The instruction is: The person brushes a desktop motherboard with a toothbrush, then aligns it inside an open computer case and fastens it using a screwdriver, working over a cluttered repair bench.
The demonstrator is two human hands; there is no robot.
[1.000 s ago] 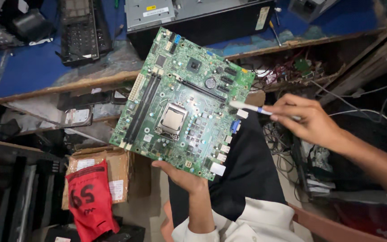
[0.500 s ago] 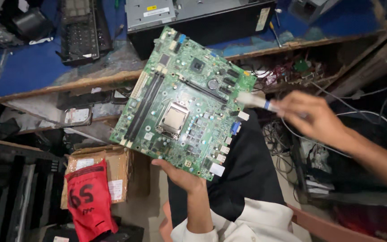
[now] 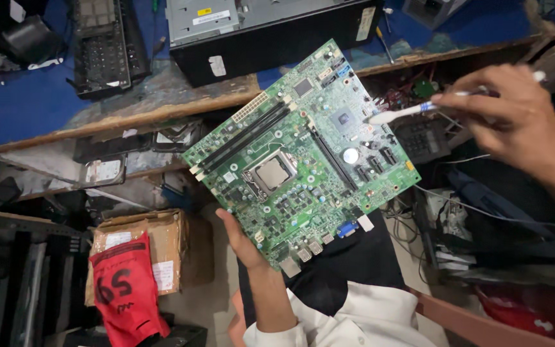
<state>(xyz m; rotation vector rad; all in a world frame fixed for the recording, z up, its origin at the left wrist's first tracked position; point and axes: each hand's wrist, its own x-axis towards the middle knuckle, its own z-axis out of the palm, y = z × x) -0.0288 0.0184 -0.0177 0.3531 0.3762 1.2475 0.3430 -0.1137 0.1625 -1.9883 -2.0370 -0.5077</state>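
My left hand point(image 3: 242, 241) holds a green computer motherboard point(image 3: 300, 154) from underneath, near its lower edge, with the component side facing up. A silver processor sits in the socket at the board's middle. My right hand point(image 3: 515, 122) grips a white and blue toothbrush point(image 3: 412, 112). The brush head touches the board's right side, close to a round silver battery.
A black desktop computer case point(image 3: 264, 35) lies on the blue bench top point(image 3: 33, 96) beyond the board. A black keyboard point(image 3: 101, 45) lies at the back left. A cardboard box point(image 3: 155, 247) with a red cloth point(image 3: 126, 292) stands lower left. Tangled cables and parts fill the right side.
The motherboard has turned in my left hand, its long side now lying closer to horizontal. My right hand has moved up and right, with the brush still on the board's right side.
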